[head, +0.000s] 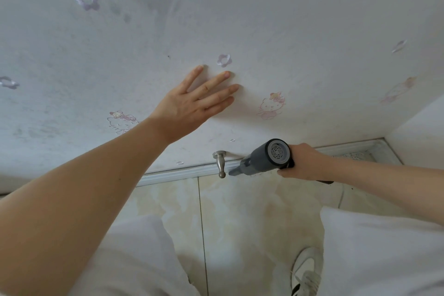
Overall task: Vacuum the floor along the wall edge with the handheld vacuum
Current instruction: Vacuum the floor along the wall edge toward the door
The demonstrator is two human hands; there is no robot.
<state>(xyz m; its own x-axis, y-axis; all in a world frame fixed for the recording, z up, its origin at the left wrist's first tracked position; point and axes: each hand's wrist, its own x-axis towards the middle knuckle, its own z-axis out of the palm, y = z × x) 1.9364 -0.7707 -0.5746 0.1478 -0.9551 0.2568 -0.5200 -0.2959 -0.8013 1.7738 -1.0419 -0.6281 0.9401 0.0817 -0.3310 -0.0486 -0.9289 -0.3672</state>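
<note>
Showing, from left to right, a person braced against a wall while vacuuming its base. Left hand (192, 103): fingers straight and spread, palm laid flat on the wallpapered wall (300, 19), holding nothing; printed flowers and cartoon cats dot the paper around it. Below the hand, a metal door stopper (219, 162) projects from the foot of the wall, just above the white skirting board (182, 173). Handheld vacuum (266, 157): grey body tilted down to the left, its narrow nozzle tip at the junction of skirting and tiled floor (240, 211), just beside the stopper; the round vented rear end faces the camera. Right hand (301, 162): fingers curled around the vacuum's handle, gripping it. Lower edge: white-trousered knees and one white shoe (306, 271) on the tiles.
</note>
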